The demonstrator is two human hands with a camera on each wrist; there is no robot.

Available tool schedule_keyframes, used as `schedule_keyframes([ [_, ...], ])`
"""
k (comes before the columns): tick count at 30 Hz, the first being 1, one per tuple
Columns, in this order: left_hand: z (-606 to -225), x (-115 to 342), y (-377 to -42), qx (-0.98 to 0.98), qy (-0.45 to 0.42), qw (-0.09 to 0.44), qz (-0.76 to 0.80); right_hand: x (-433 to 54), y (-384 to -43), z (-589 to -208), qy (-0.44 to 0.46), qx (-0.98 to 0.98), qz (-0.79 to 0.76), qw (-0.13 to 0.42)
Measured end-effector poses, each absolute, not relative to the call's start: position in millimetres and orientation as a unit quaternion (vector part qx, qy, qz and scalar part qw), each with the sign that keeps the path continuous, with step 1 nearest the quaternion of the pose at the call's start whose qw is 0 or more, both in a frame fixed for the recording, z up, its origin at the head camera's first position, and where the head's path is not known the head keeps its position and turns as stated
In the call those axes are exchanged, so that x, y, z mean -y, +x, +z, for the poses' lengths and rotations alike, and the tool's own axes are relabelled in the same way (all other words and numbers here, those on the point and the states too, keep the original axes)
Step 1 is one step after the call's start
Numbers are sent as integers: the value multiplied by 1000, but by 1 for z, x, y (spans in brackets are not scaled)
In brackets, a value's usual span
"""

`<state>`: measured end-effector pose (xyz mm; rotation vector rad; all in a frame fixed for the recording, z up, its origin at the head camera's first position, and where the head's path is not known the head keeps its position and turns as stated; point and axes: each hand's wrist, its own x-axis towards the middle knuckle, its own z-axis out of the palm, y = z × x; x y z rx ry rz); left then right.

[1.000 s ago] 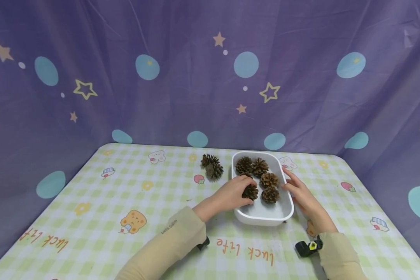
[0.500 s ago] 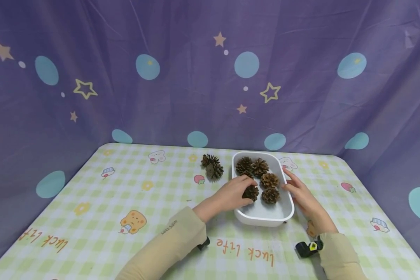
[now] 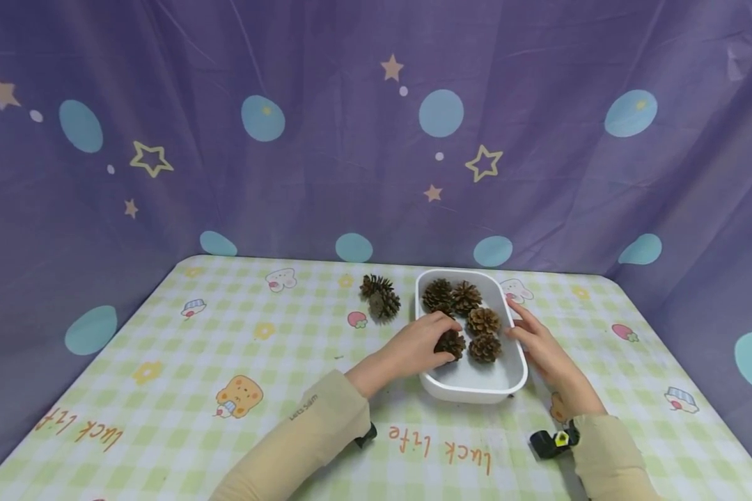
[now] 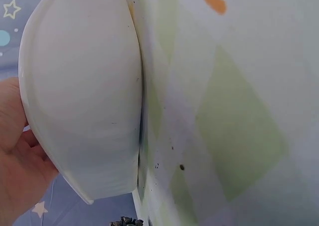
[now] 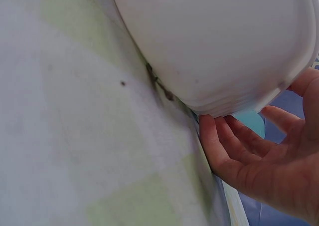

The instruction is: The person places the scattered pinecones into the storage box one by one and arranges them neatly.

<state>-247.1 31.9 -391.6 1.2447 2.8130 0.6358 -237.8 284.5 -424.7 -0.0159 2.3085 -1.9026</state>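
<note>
A white rectangular plastic container with rounded corners stands on the table and holds several brown pine cones. My left hand reaches over its left rim, fingers and thumb curled around a pine cone that they partly cover. Another cone behind that one is mostly hidden by the same hand. Against the outer right wall lies my right hand, its fingers relaxed. In the right wrist view, the right hand's fingertips touch the container's lower wall. The left wrist view shows mostly the container's outer side.
Dark pine cones lie on the table left of the container, close together. A green-and-white checked cloth with cartoon prints covers the table. Behind it hangs a purple curtain with stars and blue dots. Small dark bits dot the cloth.
</note>
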Motion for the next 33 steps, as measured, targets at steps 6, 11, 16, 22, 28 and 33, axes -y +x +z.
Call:
schedule_keyframes([
  [6, -391, -28, -247, -895, 396, 6, 205, -284, -238, -424, 1, -769, -634, 80],
  [11, -390, -20, -248, -892, 384, 11, 237, -285, -238, -423, 4, -768, -636, 81],
  [16, -392, -10, -254, -890, 367, -11, 270, -285, -237, -422, 0, -768, -636, 82],
  [22, -389, 5, -272, -892, 330, -79, 298, -284, -237, -422, -1, -768, -635, 82],
  [28, -386, 18, -291, -911, 289, -110, 273, -283, -237, -423, 4, -767, -637, 83],
  [33, -392, 23, -307, -931, 293, -138, 170, -283, -238, -423, 4, -765, -638, 84],
])
